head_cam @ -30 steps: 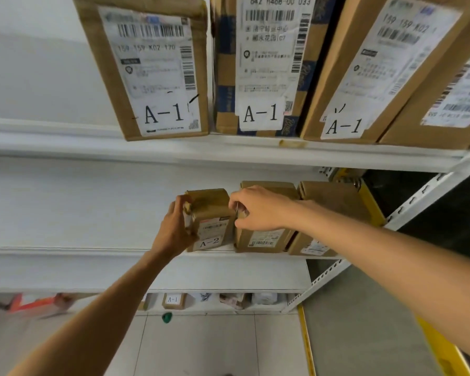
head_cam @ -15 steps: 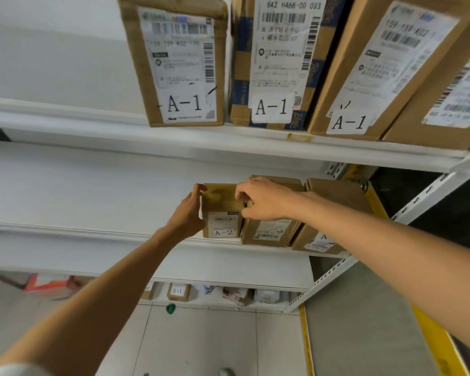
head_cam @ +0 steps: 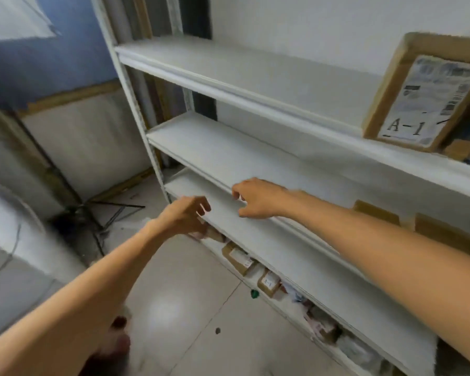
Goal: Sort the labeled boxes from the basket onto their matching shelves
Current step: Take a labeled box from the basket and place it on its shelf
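Head view: we've got the left hand [head_cam: 185, 215] and right hand [head_cam: 258, 198] out in front of the shelving unit [head_cam: 255, 74]. The fingers of both are loosely curled w/ nothing in either. The right one is over a shelf's front edge, contact unclear. No basket in shot, so the next box is off-frame.

Risks, as we judge them:
- The tripod [head_cam: 106, 210] legs sprawl on the floor to our left, an easy trip if we turn w/o looking.
- The A-1 box [head_cam: 423, 99] appears to lean at the top shelf's lip, so a careless reach could tip it.
- Our right forearm passes close in front of the brown boxes [head_cam: 445, 232], and a sweep could drag them.
- Small labels read poorly from here, and a misread means the wrong shelf.

Count:
- 2 hands
- 4 shelf levels
- 1 readable A-1 box, plus 1 cut off beside it
- 2 brown boxes on the 2nd level
- 2 small cardboard boxes [head_cam: 238, 257] on the btm level, plus soft parcels too blurred to count
- 1 tripod
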Action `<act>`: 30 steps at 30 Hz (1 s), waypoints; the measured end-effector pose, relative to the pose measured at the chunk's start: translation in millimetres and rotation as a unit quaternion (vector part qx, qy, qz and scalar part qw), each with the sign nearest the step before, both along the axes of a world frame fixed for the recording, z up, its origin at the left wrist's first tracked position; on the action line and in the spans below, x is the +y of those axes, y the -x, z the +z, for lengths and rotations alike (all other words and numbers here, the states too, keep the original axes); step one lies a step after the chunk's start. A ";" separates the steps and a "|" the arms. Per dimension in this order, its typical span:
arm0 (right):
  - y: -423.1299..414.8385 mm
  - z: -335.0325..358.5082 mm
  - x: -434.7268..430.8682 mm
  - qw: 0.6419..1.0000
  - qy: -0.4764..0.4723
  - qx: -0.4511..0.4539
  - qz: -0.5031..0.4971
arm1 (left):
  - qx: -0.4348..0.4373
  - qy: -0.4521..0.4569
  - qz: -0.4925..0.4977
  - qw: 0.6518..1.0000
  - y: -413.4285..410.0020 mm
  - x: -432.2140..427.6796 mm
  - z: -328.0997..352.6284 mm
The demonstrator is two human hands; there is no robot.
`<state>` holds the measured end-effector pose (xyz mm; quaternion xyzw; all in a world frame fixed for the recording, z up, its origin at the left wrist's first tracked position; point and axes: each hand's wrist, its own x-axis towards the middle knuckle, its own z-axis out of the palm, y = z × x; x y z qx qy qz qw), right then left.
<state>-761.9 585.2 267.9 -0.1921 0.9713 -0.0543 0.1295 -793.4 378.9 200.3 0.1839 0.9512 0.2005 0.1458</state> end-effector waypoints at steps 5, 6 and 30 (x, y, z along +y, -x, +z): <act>15.4 -7.1 -130.3 0.986 -0.026 -0.004 0.165 | 0.001 0.007 0.159 0.987 -62.6 -117.6 8.9; 14.5 -6.1 -157.0 0.981 -0.022 0.001 0.194 | -0.004 0.002 0.201 0.980 -79.8 -139.0 9.9; -439.5 -28.6 -497.9 0.572 -0.057 -0.050 0.817 | -0.019 -0.014 0.847 0.531 -684.4 -219.6 -12.1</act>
